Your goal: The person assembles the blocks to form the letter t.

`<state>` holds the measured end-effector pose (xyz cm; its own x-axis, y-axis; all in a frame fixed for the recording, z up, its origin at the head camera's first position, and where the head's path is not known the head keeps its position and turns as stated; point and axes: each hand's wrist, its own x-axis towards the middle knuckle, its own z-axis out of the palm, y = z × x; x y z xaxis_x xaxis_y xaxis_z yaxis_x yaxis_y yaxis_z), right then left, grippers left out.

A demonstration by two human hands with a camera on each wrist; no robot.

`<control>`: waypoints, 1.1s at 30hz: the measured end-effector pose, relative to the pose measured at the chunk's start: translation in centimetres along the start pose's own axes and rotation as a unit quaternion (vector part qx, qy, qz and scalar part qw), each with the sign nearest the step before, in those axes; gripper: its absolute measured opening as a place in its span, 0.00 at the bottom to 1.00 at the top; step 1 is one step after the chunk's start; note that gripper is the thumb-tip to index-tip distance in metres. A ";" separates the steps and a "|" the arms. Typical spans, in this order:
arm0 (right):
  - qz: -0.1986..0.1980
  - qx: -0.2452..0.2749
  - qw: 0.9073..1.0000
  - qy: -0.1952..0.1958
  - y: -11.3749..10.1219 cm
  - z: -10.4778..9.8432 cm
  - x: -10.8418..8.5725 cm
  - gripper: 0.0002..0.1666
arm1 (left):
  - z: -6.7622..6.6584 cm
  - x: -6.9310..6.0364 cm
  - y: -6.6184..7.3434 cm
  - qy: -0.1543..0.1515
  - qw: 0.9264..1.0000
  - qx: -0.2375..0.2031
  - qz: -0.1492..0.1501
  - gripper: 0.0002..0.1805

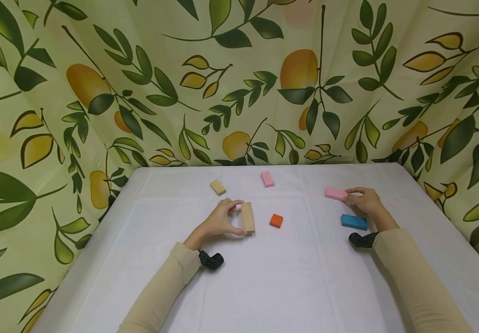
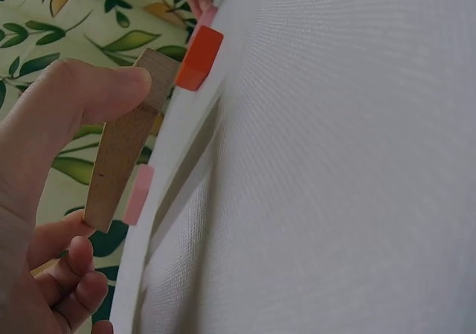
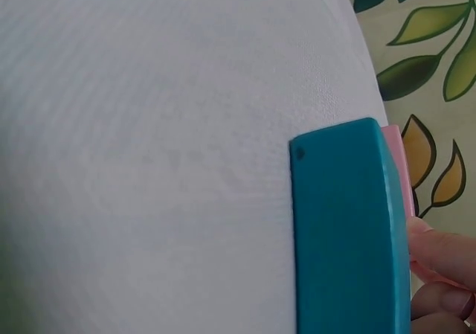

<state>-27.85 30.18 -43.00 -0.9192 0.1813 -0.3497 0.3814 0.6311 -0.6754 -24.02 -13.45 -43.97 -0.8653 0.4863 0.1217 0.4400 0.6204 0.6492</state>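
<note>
Pinching long wooden block (image 1: 248,216) in left grip (image 1: 219,219), left of orange block (image 1: 276,220); holding pink block (image 1: 334,194) in right grip (image 1: 365,201), beyond blue block (image 1: 353,222).

The head camera is looking forward and down over the surface (image 1: 273,286), taking in its far edge and both far corners. The left wrist view is peering low, tilted sideways, close to the wooden block (image 1: 248,217); the right, tilted too, is facing the far edge from close behind the blue block (image 1: 353,222). Head and left wrist views are sharing the orange block (image 1: 276,221).
</note>
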 end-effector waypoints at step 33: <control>-0.001 0.014 1.000 -0.008 0.2 -0.2 0.3 0.35 | 1.4 1.6 0.7 -0.040 0.998 0.037 -0.009 0.46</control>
<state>-28.04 30.48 -43.12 -0.9184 0.1682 -0.3580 0.3823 0.6097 -0.6944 -24.75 -11.44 -44.35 -0.8524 0.5206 0.0491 0.4443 0.6716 0.5929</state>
